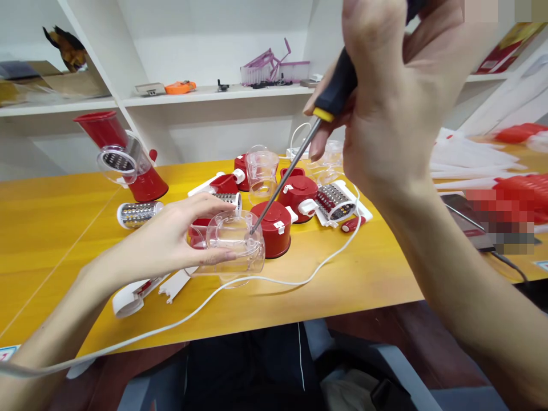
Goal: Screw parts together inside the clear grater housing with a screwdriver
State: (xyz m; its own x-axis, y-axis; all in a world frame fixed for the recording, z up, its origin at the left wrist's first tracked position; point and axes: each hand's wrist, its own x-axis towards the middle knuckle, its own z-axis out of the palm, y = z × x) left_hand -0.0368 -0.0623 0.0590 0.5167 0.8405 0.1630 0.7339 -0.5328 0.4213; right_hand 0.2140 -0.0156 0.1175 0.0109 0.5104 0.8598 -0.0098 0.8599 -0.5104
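Observation:
My left hand [188,231] is closed round a clear plastic grater housing [235,245], which lies on its side at the table's middle. In my right hand [385,85], raised high and close to the camera, is a screwdriver [295,162] with a black and yellow handle. Its shaft slants down to the left, and the tip meets the clear housing near its right end. Whether a screw sits under the tip is too small to tell. Right behind the housing stands a red round base [272,228] with a white clip.
An assembled red drum grater [124,157] stands back left, with a grating drum [139,214] before it. Further back are another red base [299,197] and a clear housing [262,171]. A white cable [274,279] crosses the table in front. White shelves [214,97] rise behind.

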